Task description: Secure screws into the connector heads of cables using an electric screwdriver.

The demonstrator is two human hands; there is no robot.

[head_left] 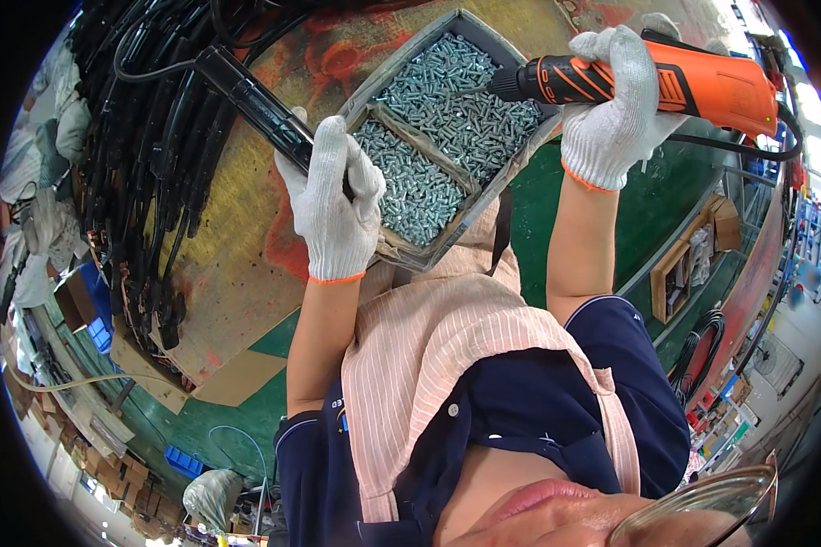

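In a white knit glove with an orange cuff, my left hand [333, 205] is closed around a glossy black tube-shaped part [255, 105]. A black cable runs out of the part's far end. My right hand [611, 114], gloved the same way, grips an orange and black electric screwdriver [725, 89] held roughly level. The screwdriver's dark nose points left, over the right side of a divided grey tray [485, 210]. Small silvery screws [415, 201] fill both compartments. The tray sits between my hands, close to my apron.
Many black cabled parts [155, 146] lie in a heap on the left of the worn, paint-stained table [223, 228]. The screwdriver's black cord [748, 150] loops below its rear end. A wooden box [675, 273] stands at the right, near coiled black cable [700, 346]. The floor is green.
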